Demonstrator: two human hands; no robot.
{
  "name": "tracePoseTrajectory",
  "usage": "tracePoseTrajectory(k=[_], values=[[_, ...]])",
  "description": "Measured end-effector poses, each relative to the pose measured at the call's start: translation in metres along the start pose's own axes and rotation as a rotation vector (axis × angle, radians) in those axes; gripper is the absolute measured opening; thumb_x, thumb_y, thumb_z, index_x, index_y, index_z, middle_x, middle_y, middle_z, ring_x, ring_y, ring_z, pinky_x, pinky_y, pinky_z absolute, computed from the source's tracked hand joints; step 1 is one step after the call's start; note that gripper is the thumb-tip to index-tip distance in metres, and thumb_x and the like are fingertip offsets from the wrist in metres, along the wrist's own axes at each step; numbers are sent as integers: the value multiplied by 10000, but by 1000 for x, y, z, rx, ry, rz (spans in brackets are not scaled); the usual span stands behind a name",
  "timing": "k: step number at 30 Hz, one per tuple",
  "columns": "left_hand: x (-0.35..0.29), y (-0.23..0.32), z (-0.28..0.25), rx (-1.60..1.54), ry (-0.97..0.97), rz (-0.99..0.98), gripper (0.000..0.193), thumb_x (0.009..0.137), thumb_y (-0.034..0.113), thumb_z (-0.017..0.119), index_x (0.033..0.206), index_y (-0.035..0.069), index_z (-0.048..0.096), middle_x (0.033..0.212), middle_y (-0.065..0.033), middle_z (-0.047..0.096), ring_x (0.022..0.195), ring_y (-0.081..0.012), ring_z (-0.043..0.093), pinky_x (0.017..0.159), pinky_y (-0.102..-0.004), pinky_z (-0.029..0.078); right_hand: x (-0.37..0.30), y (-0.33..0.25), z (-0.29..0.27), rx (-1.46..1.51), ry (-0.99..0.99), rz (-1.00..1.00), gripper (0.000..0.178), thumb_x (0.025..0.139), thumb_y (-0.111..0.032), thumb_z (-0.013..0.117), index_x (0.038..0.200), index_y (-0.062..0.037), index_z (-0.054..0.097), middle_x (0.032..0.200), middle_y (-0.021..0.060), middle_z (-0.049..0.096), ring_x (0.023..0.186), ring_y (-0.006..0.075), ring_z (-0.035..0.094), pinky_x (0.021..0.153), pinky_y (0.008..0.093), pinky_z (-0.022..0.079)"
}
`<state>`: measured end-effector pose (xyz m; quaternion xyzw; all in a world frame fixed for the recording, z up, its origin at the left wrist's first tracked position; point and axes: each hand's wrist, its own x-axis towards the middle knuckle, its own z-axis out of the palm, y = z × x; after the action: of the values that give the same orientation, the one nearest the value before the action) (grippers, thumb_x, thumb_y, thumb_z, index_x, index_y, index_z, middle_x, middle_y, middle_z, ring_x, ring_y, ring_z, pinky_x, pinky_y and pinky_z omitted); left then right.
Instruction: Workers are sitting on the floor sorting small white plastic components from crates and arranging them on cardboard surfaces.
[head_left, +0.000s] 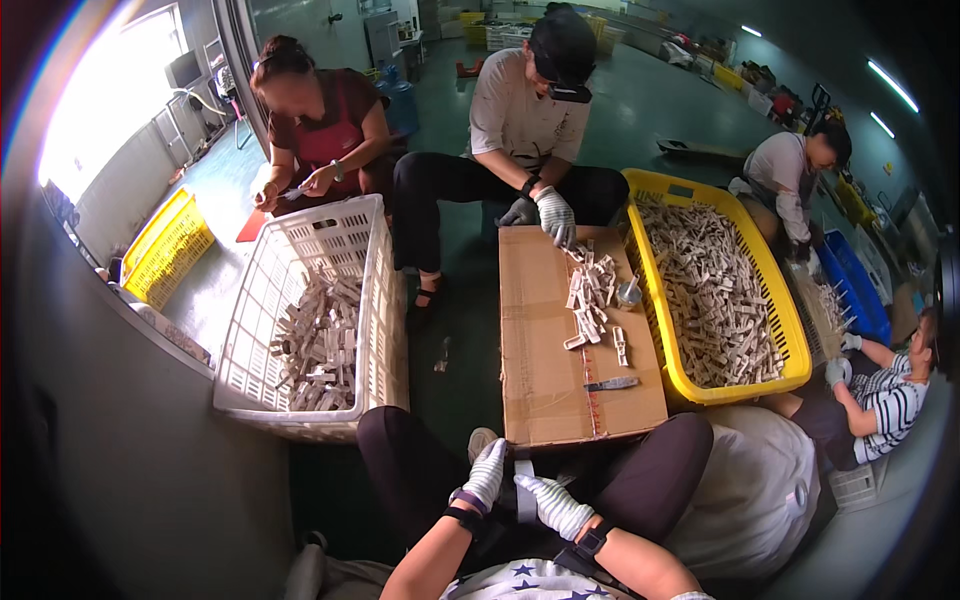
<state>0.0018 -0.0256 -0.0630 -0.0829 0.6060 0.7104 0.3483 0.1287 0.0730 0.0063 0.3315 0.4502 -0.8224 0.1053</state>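
Note:
Both my hands wear striped white gloves and sit just off the near edge of a cardboard box (550,400), above my lap. My left hand (486,476) has its fingers drawn together, pointing at the box edge; anything in them is too small to make out. My right hand (556,506) pinches a flat grey strip (525,495) that hangs between the two hands. On the box lie a pile of pale clip-shaped parts (592,295), a single such part (620,346), a flat grey blade-like tool (612,383) and a small round container (629,292).
A white crate (378,330) at left and a yellow crate (785,375) at right hold many pale parts. Across the box a co-worker's gloved hand (555,215) touches the pile. Another person (320,140) sits behind the white crate; two more work at right. A white sack (760,480) lies beside my right leg.

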Motion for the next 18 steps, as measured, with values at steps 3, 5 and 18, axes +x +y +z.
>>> tracePoseTrajectory(k=[3, 5, 18], values=[[-9, 10, 9, 47, -26, -27, 385, 984, 321, 541, 1244, 41, 589, 1148, -44, 631, 1029, -140, 578, 899, -273, 465, -1, -2, -7, -125, 27, -38, 365, 905, -384, 636, 1042, -50, 688, 962, 8, 659, 880, 121, 573, 837, 286, 452], [-10, 12, 5, 14, -51, -40, 397, 985, 328, 534, 1251, 38, 584, 1162, -55, 630, 1053, -151, 573, 926, -278, 452, 3, -3, -4, -105, 9, -12, 370, 918, -369, 620, 1071, -38, 683, 993, 26, 669, 928, 134, 584, 870, 290, 447], [-11, 13, 7, 135, -22, 0, 448, 992, 370, 505, 1277, 30, 567, 1190, -75, 620, 1102, -181, 549, 983, -300, 407, 23, -10, -12, -159, -48, -95, 287, 947, -285, 598, 1070, -40, 681, 968, 3, 671, 907, 103, 573, 859, 283, 442]])
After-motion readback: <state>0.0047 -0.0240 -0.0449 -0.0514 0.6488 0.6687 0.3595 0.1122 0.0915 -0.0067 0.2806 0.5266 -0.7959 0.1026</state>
